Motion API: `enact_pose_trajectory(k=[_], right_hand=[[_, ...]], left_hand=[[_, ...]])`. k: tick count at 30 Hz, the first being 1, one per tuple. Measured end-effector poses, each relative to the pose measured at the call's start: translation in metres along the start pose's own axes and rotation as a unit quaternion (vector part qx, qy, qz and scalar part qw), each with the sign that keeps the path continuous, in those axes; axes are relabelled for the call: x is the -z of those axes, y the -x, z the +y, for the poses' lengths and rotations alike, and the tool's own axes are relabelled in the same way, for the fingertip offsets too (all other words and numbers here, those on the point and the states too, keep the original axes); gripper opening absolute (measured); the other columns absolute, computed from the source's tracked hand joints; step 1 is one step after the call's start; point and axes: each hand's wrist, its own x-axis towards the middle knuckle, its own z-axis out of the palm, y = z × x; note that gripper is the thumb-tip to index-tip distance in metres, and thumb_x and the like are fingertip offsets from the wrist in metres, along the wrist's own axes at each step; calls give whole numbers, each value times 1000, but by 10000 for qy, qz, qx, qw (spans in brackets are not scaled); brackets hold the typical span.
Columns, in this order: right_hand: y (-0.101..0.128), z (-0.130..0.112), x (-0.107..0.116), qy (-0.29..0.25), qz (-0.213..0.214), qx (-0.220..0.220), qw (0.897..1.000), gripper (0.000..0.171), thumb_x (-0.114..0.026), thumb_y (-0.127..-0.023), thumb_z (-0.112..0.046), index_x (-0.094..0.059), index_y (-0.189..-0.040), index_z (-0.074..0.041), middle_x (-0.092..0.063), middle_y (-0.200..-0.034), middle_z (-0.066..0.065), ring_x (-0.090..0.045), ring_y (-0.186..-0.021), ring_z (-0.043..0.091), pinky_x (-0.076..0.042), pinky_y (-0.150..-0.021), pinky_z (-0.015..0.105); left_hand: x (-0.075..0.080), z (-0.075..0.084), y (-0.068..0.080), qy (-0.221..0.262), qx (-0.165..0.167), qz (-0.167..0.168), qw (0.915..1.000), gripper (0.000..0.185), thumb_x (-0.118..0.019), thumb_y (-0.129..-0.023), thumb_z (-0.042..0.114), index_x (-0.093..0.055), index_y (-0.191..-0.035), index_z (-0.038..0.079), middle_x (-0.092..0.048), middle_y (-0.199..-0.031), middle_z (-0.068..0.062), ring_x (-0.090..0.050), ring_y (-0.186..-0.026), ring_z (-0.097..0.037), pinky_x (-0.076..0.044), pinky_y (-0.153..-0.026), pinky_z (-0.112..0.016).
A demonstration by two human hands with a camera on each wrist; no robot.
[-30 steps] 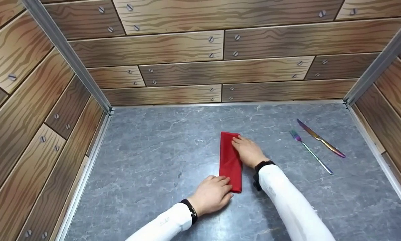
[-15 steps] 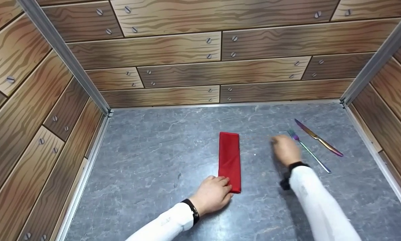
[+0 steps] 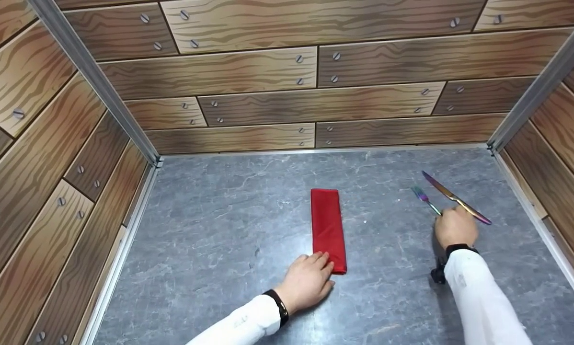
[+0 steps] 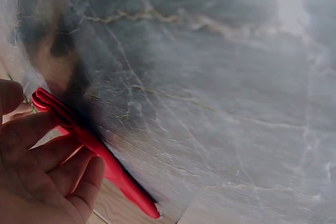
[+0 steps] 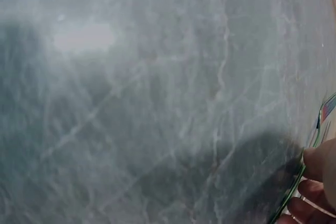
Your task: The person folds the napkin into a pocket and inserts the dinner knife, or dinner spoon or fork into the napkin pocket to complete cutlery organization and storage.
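A folded red napkin [image 3: 327,227] lies as a narrow strip in the middle of the grey marble tabletop [image 3: 220,215]. My left hand [image 3: 308,280] rests with relaxed fingers on its near end; the left wrist view shows those fingers [image 4: 47,156] lying on the napkin's folded edge [image 4: 105,161]. To the right, my right hand [image 3: 454,225] is down on the handle of an iridescent fork [image 3: 423,196]. In the right wrist view thumb and fingers [image 5: 317,182] pinch the fork's thin handle [image 5: 323,119]. A matching knife [image 3: 447,191] lies just right of the fork, its handle end showing past my knuckles.
Wood-patterned walls with metal corner posts [image 3: 90,76] enclose the tabletop at the back, left and right. Bare marble stretches left of the napkin and between the napkin and the cutlery.
My right hand left the far end of the napkin, swept right across the table and came down on the fork handle. The left hand stayed on the napkin's near end.
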Motion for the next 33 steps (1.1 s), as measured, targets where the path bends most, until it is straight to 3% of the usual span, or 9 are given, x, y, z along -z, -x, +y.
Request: enact_pose_trajectory(k=[4, 12, 21, 28, 33], right_hand=[[0, -2, 0, 23, -43, -71, 10000, 20, -63, -95, -11, -73, -94, 7, -63, -97, 30, -63, -91, 53, -53, -65, 67], [-1, -7, -4, 72, 342, -172, 9992, 20, -61, -95, -10, -72, -88, 6, -63, -89, 29, -64, -84, 53, -52, -59, 66], [-1, -10, -20, 70, 904, 646, 9938, 19, -53, -92, -1, -58, -80, 13, -59, -87, 37, -59, -87, 57, -50, -62, 70], [-7, -28, -22, -136, 586, 1035, 9928, 17, -50, -95, -1, -56, -86, 12, -60, -86, 39, -58, -84, 60, -47, -71, 70], [-9, -57, -9, -849, 350, 1110, 9896, 15, -56, -98, -5, -62, -97, 9, -64, -94, 34, -60, -92, 55, -47, -80, 65]], left_hand=[[-1, 1, -1, 30, 35, -10, 10000, 50, -50, -104, 47, -64, -142, 17, -61, -148, -5, -57, -138, -20, -49, -103, -34], [-1, 0, -3, 134, 64, 27, 9999, 51, -48, -105, 48, -65, -141, 16, -62, -147, -5, -57, -137, -20, -49, -105, -34], [6, -3, -8, 643, 346, -183, 9972, 54, -48, -105, 49, -58, -147, 16, -65, -142, 0, -60, -132, -17, -49, -103, -36], [16, -11, -19, 1563, 837, -404, 9833, 59, -48, -106, 50, -46, -156, 19, -67, -140, 1, -63, -126, -17, -50, -106, -37], [21, -15, -26, 2329, 1093, -173, 9662, 53, -51, -106, 41, -49, -154, 18, -66, -140, 1, -63, -129, -18, -50, -111, -37]])
